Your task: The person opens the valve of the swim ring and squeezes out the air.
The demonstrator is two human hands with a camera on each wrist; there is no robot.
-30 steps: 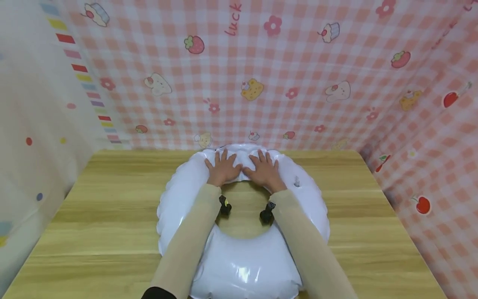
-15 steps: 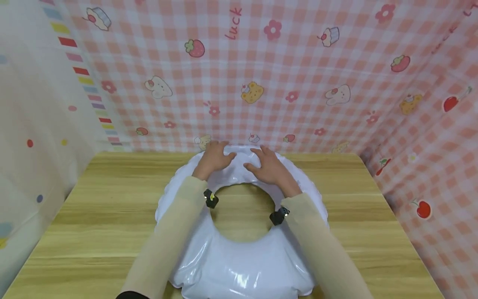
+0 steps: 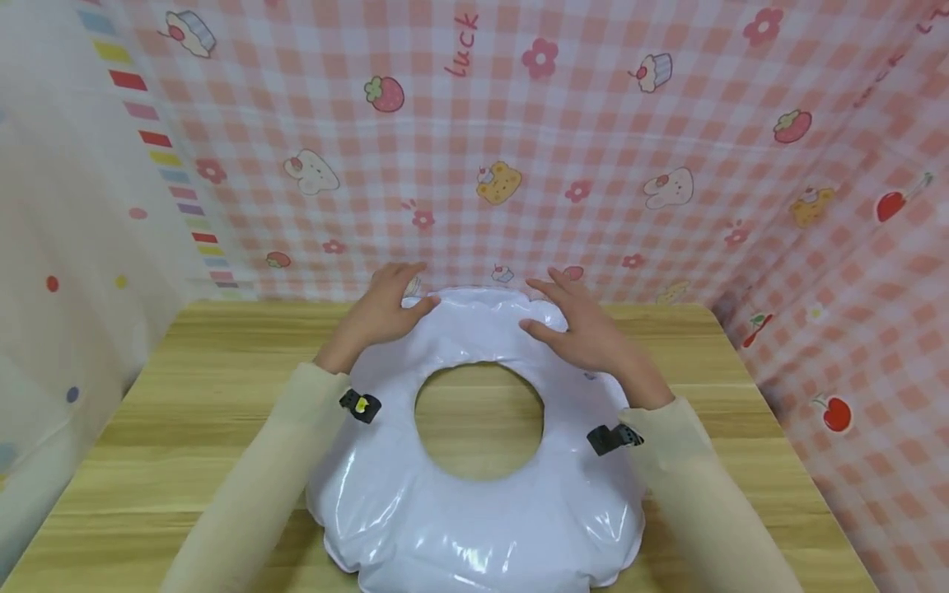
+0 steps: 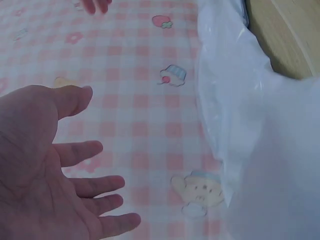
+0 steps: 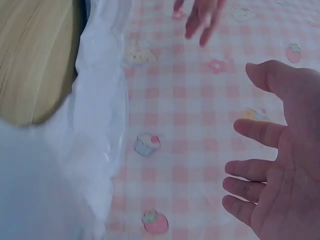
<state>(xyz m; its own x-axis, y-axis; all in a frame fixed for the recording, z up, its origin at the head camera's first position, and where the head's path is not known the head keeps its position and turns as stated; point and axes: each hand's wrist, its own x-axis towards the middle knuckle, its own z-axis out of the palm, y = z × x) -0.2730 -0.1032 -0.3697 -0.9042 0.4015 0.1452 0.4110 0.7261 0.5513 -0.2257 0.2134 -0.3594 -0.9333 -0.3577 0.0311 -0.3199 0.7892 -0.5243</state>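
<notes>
A white inflatable swim ring [image 3: 474,527] lies flat on the wooden table, glossy and puffed up, with wood showing through its round hole. My left hand [image 3: 381,313] hovers above the ring's far left part, fingers spread and apart from it. On the other side, my right hand [image 3: 586,329] is held over the far right part, fingers also spread. Both palms face inward and hold nothing. In the left wrist view the left hand [image 4: 65,170] shows relaxed fingers beside the ring's edge [image 4: 235,100]. The right wrist view shows the right hand [image 5: 280,155] likewise.
The wooden table [image 3: 185,461] extends to both sides of the ring. A pink checked cloth [image 3: 445,148] with cartoon prints hangs behind it, close to the ring's far edge. More printed cloth closes off the left and right sides.
Both hands have lifted off the ring's far part, where they pressed side by side, and moved apart to left and right. The ring's far part looks fuller.
</notes>
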